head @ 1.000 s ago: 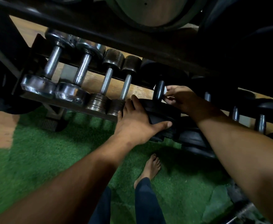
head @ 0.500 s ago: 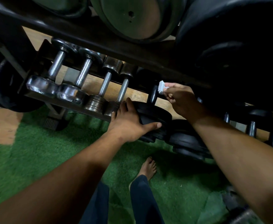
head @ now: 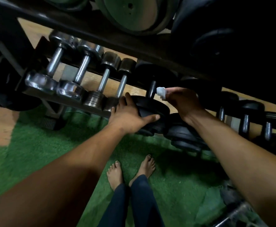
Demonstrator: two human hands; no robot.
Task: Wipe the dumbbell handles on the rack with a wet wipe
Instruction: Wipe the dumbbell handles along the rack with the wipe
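Note:
A row of dumbbells lies across the low rack (head: 40,93). A black plate dumbbell (head: 152,110) sits in the middle, its dark handle (head: 151,89) pointing away from me. My left hand (head: 130,116) is spread over its near plate, thumb along the front. My right hand (head: 184,102) pinches a small white wet wipe (head: 161,92), which sits just right of that handle, touching or almost touching it. Chrome dumbbells (head: 52,68) and two with steel handles (head: 103,81) lie to the left.
Large weight plates (head: 130,15) hang on the shelf above, close over my hands. More black dumbbells (head: 245,123) continue to the right. My bare feet (head: 116,173) stand on green turf (head: 36,153), and wooden floor shows at the left.
My right hand has drawn the wipe off the black handle to its right side, so the wipe now shows. The view has shifted down, and my left hand stays on the plate.

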